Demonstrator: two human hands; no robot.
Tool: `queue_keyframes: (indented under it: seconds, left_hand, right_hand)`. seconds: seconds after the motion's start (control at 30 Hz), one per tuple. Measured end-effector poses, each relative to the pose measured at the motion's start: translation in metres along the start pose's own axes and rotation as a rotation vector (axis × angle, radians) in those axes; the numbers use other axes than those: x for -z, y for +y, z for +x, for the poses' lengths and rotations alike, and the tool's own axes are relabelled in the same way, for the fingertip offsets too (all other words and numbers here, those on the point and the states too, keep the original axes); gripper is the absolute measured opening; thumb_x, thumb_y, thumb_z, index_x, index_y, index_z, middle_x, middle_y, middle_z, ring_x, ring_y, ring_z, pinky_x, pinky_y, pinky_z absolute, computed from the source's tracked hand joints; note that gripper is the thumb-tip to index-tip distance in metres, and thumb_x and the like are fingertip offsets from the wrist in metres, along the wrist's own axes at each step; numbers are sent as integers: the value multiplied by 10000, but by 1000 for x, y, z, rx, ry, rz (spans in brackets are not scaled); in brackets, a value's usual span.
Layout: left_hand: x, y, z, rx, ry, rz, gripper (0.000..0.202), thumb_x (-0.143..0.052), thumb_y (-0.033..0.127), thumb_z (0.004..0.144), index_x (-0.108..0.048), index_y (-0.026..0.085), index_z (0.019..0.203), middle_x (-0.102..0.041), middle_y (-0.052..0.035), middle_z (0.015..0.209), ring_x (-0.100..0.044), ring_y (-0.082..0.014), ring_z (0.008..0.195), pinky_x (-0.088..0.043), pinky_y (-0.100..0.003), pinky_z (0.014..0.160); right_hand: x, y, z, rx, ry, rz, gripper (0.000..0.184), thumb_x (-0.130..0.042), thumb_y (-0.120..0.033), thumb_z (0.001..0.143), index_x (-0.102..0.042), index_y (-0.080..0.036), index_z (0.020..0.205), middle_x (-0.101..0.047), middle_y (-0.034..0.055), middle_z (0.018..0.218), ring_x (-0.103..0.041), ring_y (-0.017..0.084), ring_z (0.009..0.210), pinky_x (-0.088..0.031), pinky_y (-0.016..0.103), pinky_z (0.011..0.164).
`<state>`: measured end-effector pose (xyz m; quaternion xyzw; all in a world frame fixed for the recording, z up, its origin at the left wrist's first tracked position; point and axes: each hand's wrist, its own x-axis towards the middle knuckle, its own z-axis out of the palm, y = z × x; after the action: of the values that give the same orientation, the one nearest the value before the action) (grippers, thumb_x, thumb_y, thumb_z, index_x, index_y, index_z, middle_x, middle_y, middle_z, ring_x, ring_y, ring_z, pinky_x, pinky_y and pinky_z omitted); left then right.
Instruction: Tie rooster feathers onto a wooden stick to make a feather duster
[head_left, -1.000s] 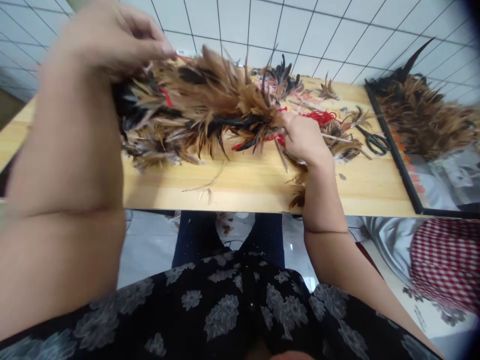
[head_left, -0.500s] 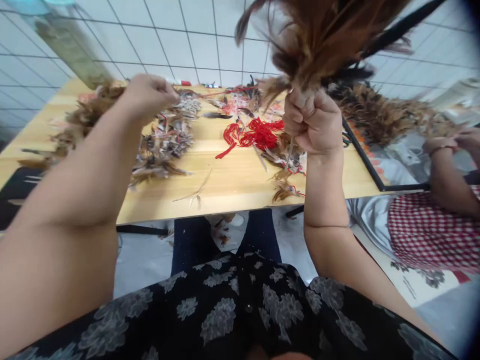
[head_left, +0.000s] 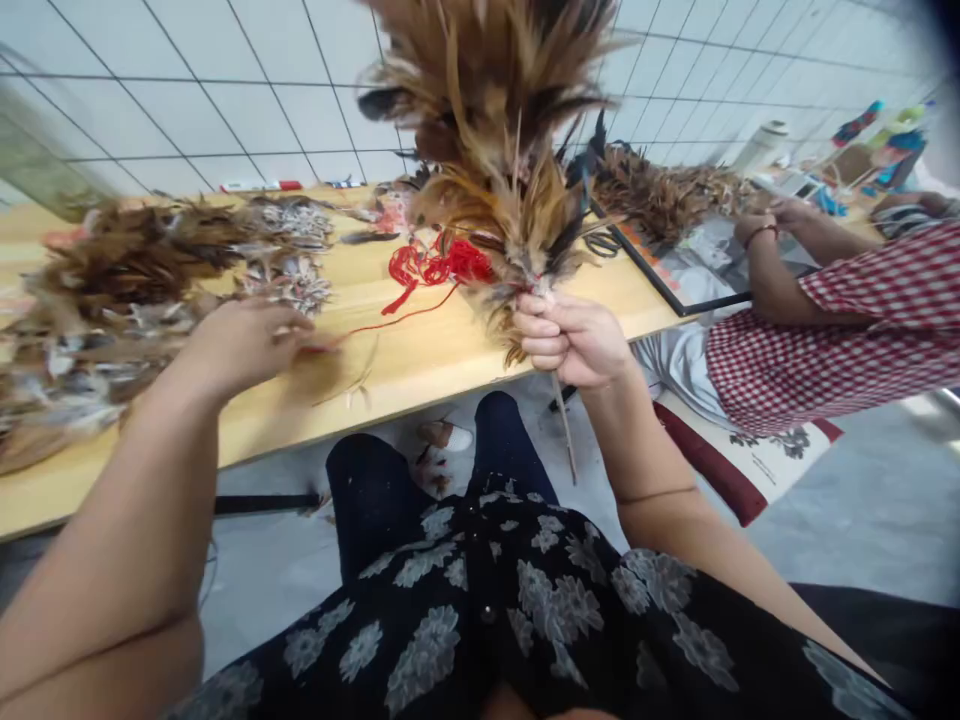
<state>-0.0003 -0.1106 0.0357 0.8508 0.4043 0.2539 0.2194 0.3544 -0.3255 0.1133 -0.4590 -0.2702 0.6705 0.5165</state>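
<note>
My right hand is wrapped round the stick of a feather duster, held upright above the table's front edge. Brown, golden and black feathers fan out over the fist, and the thin bare stick end pokes out below it. My left hand, slightly blurred, hovers over the table at the left with its fingertips pinched on a red string. That string runs taut toward the duster. Behind it lies a loose tangle of red string, partly covered by the feathers.
Piles of brown and white feathers cover the left of the wooden table. Scissors lie near a black-edged frame at the right. A co-worker in a checked shirt sits there, hands over the frame. A tiled wall stands behind.
The duster has come down and leftward in my right hand, showing more of its length. My left hand has dropped nearer the table's front, and a string now stretches from it. The view has shifted right.
</note>
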Motion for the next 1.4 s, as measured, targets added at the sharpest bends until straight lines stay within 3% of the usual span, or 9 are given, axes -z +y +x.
queue_keyframes:
  seconds: [0.13, 0.23, 0.3, 0.43, 0.53, 0.67, 0.97, 1.17, 1.4]
  left_hand:
    - [-34, 19, 7, -115, 223, -62, 281, -752, 657, 918, -873, 417, 999, -886, 40, 1284, -716, -474, 1382, -463, -729, 1321]
    - [-70, 52, 24, -195, 101, -336, 576, -706, 848, 1011, -852, 306, 1139, -879, -97, 1276, -781, -405, 1262, -613, -598, 1164]
    - [-96, 65, 40, -214, -26, -501, 738, -783, 922, 950, -798, 233, 1211, -853, -146, 1228, -798, -354, 1165, -659, -496, 1051]
    - [-128, 64, 73, -152, 9, -656, 469, -976, 543, 919, -730, 206, 1133, -791, -75, 1033, -774, -252, 931, -650, -359, 852]
    - [-132, 51, 93, -65, 73, -741, 166, -865, 208, 946, -716, 194, 1018, -749, -31, 896, -729, -199, 813, -603, -291, 776]
    - [-129, 33, 109, 32, 175, -802, 231, -852, 9, 868, -703, 184, 871, -726, 1, 798, -675, -161, 721, -532, -242, 707]
    - [-132, 26, 100, 276, 115, -1087, 409, -988, 82, 912, -655, 183, 697, -668, 3, 636, -601, -117, 595, -494, -176, 580]
    - [-130, 41, 98, 482, 172, -1332, 383, -794, -116, 916, -648, 154, 685, -642, 16, 641, -574, -78, 535, -445, -150, 516]
    - [-136, 47, 85, 483, 137, -1595, 261, -768, -142, 839, -750, 99, 739, -776, -65, 805, -760, -128, 737, -657, -189, 741]
  right_hand:
    - [-6, 23, 30, -33, -40, 115, 305, -305, -174, 1193, -294, -268, 903, -156, -111, 728, 84, 95, 623, -34, 166, 476]
    - [-13, 27, 59, -43, -43, 167, 293, -325, -149, 1180, -316, -267, 912, -154, -109, 729, 64, 101, 614, -36, 156, 468]
    - [-16, 26, 77, -51, -45, 197, 303, -313, -134, 1186, -336, -262, 912, -173, -111, 719, 37, 96, 592, -57, 146, 461]
    - [-16, 20, 112, -93, -69, 260, 329, -287, -115, 1199, -355, -251, 907, -220, -120, 689, -24, 70, 536, -94, 121, 442]
    - [-14, 14, 138, -190, -76, 246, 337, -252, -148, 1218, -366, -244, 916, -237, -121, 682, -59, 50, 495, -94, 106, 418]
    - [-10, 7, 170, -322, -105, 93, 360, -223, -162, 1217, -397, -228, 910, -233, -122, 676, -54, 27, 476, -70, 98, 415]
    - [-11, 17, 208, -366, -147, -304, 328, -357, -58, 1128, -397, -226, 849, -280, -122, 602, -83, 26, 479, -110, 103, 432]
    - [-11, 21, 208, -342, -217, -293, 313, -363, -48, 1098, -395, -237, 850, -278, -122, 628, -67, 33, 501, -118, 105, 427]
    - [-5, 26, 214, -325, -238, -177, 332, -332, -105, 1158, -466, -211, 874, -231, -127, 662, -46, 35, 511, -114, 102, 424]
